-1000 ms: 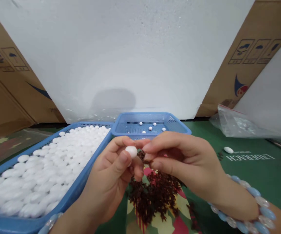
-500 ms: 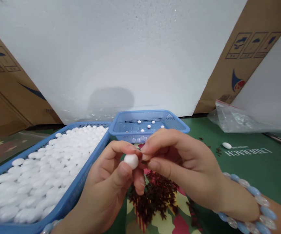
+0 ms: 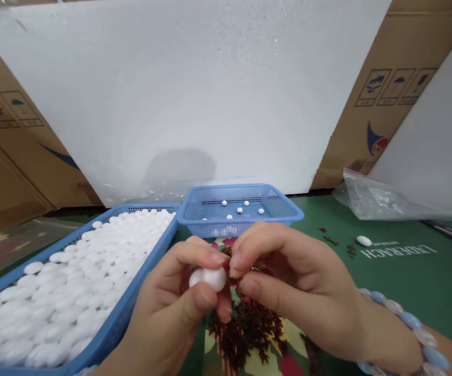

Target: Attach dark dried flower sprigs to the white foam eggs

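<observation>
My left hand (image 3: 178, 297) is closed on smooth white egg-shaped pieces (image 3: 215, 279). Two rounded shapes show side by side between thumb and fingers, partly covered. Close to their right side, my right hand (image 3: 292, 287) is pinched, thumb against fingertips. A small dark-brown bit (image 3: 233, 281) shows at its fingertips, too small to make out fully. Beneath both hands lies a heap of reddish-brown dried sprigs (image 3: 245, 329) on a patterned sheet (image 3: 263, 368).
On the left, a blue basket (image 3: 147, 279) is full of white egg-shaped pieces. Behind my hands, another blue basket (image 3: 245, 189) holds several. A lone white piece (image 3: 364, 241), brown bits (image 3: 331, 240) and a clear plastic bag (image 3: 382, 201) lie on the right. White board (image 3: 210, 94) and cardboard (image 3: 386, 89) stand behind.
The view has tilted slightly upward, so things sit lower. The left hand's grip has turned, and a second white rounded shape now shows. My right hand stays pinched beside it.
</observation>
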`<state>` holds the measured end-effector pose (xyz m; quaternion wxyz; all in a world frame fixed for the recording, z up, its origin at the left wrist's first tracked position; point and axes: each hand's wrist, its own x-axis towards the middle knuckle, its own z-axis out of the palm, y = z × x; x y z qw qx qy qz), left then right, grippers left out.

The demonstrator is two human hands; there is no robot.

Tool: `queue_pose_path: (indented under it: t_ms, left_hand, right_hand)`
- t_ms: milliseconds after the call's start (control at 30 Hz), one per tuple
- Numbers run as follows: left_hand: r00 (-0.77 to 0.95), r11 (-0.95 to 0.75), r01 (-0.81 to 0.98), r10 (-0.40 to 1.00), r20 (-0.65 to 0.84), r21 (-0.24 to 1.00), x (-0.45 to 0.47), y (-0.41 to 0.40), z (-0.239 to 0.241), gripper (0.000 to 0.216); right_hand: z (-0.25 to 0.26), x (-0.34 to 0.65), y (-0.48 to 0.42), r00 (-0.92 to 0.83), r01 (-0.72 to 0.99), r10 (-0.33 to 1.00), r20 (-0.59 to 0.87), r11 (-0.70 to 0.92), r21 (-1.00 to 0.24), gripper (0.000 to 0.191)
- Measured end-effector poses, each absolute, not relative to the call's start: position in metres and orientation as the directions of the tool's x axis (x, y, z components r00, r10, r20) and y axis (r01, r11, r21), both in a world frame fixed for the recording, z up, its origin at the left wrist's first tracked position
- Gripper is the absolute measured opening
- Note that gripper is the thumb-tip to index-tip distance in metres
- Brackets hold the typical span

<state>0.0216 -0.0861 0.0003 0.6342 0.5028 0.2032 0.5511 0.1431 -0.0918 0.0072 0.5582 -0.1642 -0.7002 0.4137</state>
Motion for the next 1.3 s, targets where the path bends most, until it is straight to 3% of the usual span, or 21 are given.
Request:
queue_pose_path:
  t_ms: [167,633,833,1100,1300]
  left_hand:
    - [0.35,-0.158,-0.469,0.87,0.347,0.869,0.019,-0.085,0.001,0.008]
    - [0.346,-0.188,-0.442,0.866,0.36,0.877,0.016,-0.089,0.001,0.01]
    - [0.36,-0.319,-0.354,0.821,0.443,0.879,0.014,-0.082,-0.001,0.011]
    - [0.335,-0.403,-0.22,0.824,0.456,0.889,0.011,-0.074,-0.008,0.011]
    - [0.264,-0.361,-0.155,0.882,0.391,0.919,0.012,-0.066,-0.014,0.012]
  right_hand:
    - [0.008,0.143,-0.094,-0.298,-0.177,0.664,0.686,0.667,-0.723,0.019]
    - [0.006,0.143,-0.096,-0.305,-0.225,0.67,0.677,0.64,-0.735,0.021]
    - [0.007,0.144,-0.097,-0.321,-0.247,0.687,0.652,0.604,-0.758,0.02]
    - [0.005,0.146,-0.079,-0.371,-0.332,0.818,0.44,0.326,-0.885,0.021]
    - [0.001,0.146,-0.065,-0.398,-0.322,0.851,0.343,0.22,-0.921,0.023]
